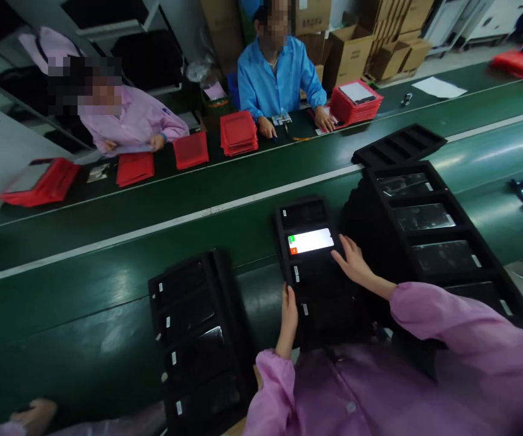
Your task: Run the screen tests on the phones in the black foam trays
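A black foam tray with phone-sized dark panels in its slots lies in front of me. One panel, a phone screen, is lit white with green and red marks at its left end. My left hand grips the tray's left edge, fingers pointing away from me. At the tray's right edge, beside the lit screen, my right hand rests with thumb and fingers spread. The fingertips' exact contact there cannot be made out.
A stack of black trays with screens stands at right, with another tray behind it. More trays lie at left, near another person's hand. Across the green bench, two people work beside red sleeves.
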The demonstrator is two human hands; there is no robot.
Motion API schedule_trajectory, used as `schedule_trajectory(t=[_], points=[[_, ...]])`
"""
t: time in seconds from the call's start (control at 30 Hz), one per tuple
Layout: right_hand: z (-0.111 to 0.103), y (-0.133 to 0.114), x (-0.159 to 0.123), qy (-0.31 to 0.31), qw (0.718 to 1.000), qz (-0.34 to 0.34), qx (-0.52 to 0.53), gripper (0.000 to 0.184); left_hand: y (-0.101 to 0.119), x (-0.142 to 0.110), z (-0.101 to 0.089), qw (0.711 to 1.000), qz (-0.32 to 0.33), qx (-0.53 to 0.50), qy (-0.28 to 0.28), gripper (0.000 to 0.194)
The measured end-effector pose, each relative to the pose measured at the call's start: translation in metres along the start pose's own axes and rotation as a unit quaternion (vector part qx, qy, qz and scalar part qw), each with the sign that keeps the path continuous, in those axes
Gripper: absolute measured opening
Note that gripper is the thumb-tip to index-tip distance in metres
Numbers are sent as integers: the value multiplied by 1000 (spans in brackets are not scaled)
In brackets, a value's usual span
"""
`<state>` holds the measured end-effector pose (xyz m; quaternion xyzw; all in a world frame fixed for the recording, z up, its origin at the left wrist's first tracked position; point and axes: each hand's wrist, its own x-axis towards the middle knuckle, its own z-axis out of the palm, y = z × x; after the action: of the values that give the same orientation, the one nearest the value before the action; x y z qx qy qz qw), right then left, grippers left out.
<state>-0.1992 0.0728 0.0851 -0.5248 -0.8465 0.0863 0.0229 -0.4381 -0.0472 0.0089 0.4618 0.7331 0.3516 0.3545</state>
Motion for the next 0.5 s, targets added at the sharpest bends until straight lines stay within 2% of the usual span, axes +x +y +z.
schedule_trajectory(t=[0.03,0.1,0.2,0.33,0.43,0.5], points=[[-2,2,2,12,999,36,-2,59,-1,1,7,1000,-21,-18,-11,55],[-6,3,13,17,998,55,2,58,-1,1,18,997,-49,-43,-30,56],[-10,2,48,-21,999,-10,27,48,-1,-2,22,995,-69,-55,-46,55],[-9,-1,88,-89,990,-77,73,35,-2,-4,15,995,-65,-44,-68,54],[-8,0,94,-100,986,-65,116,30,-4,-2,11,995,-58,-33,-73,51],[-11,3,89,-87,984,-30,150,28,-3,3,11,995,-60,-21,-72,48]])
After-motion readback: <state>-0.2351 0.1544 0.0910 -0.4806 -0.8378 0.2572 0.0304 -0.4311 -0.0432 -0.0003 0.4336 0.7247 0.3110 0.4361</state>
